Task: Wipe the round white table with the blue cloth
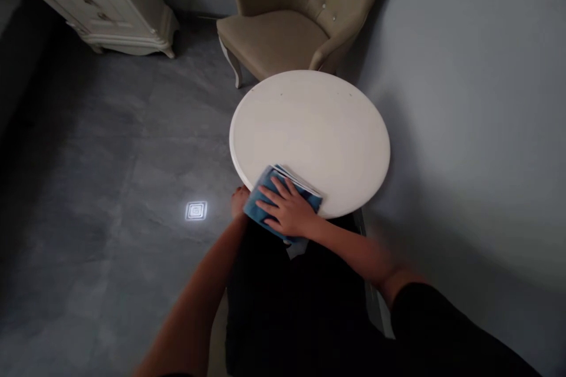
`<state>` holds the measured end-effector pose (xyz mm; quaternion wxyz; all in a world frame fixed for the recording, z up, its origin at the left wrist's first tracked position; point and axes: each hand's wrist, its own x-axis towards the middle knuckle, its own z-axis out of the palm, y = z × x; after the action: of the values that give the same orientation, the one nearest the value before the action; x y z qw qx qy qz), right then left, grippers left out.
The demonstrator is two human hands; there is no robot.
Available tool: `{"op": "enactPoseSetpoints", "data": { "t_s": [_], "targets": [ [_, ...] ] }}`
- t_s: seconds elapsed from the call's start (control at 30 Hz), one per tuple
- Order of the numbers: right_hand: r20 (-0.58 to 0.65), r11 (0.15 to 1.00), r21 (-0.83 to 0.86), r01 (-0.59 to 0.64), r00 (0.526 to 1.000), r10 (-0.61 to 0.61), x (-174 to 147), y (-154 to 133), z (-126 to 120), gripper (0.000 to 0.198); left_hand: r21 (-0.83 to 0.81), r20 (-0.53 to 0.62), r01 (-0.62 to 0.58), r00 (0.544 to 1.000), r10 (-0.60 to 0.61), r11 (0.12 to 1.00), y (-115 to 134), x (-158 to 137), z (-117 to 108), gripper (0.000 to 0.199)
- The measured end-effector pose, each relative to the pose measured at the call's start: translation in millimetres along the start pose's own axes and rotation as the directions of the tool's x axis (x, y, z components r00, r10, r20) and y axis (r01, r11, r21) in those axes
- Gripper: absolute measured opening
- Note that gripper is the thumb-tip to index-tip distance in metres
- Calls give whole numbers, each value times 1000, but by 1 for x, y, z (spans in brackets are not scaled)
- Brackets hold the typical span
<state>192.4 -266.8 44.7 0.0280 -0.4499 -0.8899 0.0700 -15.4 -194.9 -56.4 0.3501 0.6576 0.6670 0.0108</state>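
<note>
While your right forearm slants in from the lower right, bent at the elbow below a black sleeve (pixel 442 324), your right hand (pixel 289 209) lies palm down on a folded blue cloth (pixel 256 216). Its fingers are spread apart and nearly flat over the fabric, pointing up and to the left. The cloth sits at the near edge of a smooth white round tabletop (pixel 318 135), its lower part reaching past the rim towards your body. Your left arm stretches almost straight up from the bottom left, and your left hand (pixel 239 201) is beside the near left rim, partly hidden by the cloth; you cannot tell whether its fingers are gripping anything. Beyond the tabletop stands a beige, button-tufted upholstered armchair (pixel 278 41).
</note>
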Motion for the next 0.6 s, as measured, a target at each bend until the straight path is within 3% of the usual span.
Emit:
{"op": "enactPoseSetpoints", "data": {
  "t_s": [0.1,0.17,0.23,0.3,0.4,0.47,0.6],
  "targets": [
    [-60,981,-25,-193,980,191,-92,21,11,63,157,-29,69,997,-65,985,6,1,6,41],
    [-112,933,-34,-357,929,352,-138,45,18,65,207,-20,60,998,-57,976,9,1,8,43],
    [-175,858,-15,-514,846,504,-170,80,23,67,224,-13,49,999,-48,973,12,1,7,47],
    [-246,759,40,-650,729,638,-190,126,25,69,244,-2,48,999,-49,969,15,0,5,49],
    [-297,611,174,-773,550,781,-195,209,19,73,281,21,24,999,-31,959,17,0,2,46],
    [-277,527,249,-813,462,843,-183,267,8,78,288,33,22,999,-33,957,17,0,0,45],
    [-196,422,274,-864,380,904,-129,368,-30,77,265,52,0,999,-14,964,8,7,1,45]
  ]
}}
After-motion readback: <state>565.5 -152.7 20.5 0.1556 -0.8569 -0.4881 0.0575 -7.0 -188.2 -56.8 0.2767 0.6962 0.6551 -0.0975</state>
